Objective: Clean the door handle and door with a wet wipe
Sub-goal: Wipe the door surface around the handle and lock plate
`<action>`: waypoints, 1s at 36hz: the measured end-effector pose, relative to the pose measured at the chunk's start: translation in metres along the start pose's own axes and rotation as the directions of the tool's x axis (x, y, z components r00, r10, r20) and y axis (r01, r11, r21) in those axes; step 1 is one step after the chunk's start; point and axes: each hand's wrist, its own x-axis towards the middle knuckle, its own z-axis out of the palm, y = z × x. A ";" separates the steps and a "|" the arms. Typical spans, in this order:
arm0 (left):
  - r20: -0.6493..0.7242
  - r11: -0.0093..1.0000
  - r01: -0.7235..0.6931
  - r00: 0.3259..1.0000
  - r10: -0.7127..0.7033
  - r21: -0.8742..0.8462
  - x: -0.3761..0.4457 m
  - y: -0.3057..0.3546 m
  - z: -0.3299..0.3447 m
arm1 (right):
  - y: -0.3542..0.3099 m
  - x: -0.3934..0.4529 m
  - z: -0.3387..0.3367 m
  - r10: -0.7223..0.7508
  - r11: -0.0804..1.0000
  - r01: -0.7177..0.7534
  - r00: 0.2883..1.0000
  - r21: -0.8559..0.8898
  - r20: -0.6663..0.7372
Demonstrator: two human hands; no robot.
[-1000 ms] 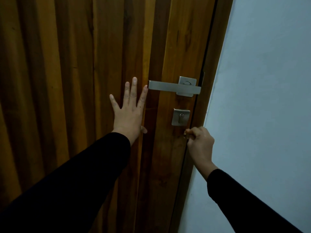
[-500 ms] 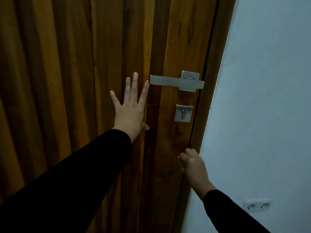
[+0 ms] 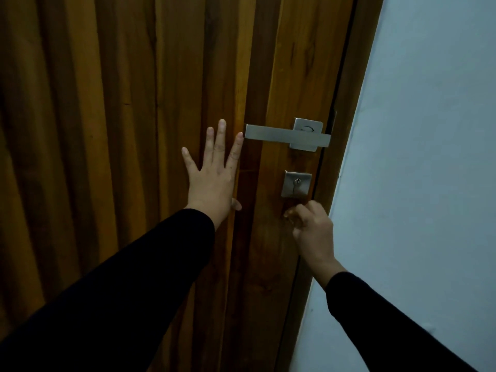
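Nearest, two black sleeves point(image 3: 128, 285) reach up to the wooden door point(image 3: 112, 103); the right hand point(image 3: 312, 232), fingers curled, is against the wood just below the keyhole plate point(image 3: 296, 185), and whether it pinches a wipe cannot be told. Left of that plate, the left hand point(image 3: 212, 178) lies flat on the door with fingers spread, its forefinger tip at the free end of the steel door handle point(image 3: 287, 135) above the plate. No writing can be read on the metal.

no readable text, labels or signs anywhere
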 end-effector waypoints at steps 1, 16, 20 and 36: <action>-0.001 1.000 -0.001 1.000 0.001 0.001 0.001 0.000 -0.001 | 0.001 -0.005 0.000 -0.018 1.000 0.019 0.999 -0.019 0.033; -0.004 1.000 0.005 1.000 -0.005 0.003 0.000 0.000 0.002 | 0.015 -0.044 -0.006 0.004 1.000 -0.013 0.954 0.027 0.298; -0.006 1.000 0.005 1.000 -0.005 -0.004 0.000 0.000 0.002 | -0.002 -0.013 -0.009 -0.014 0.997 0.011 0.999 0.072 0.034; -0.017 1.000 -0.007 1.000 0.006 -0.021 0.000 -0.001 0.004 | -0.001 -0.059 0.016 -0.210 0.950 0.280 0.899 -0.136 0.385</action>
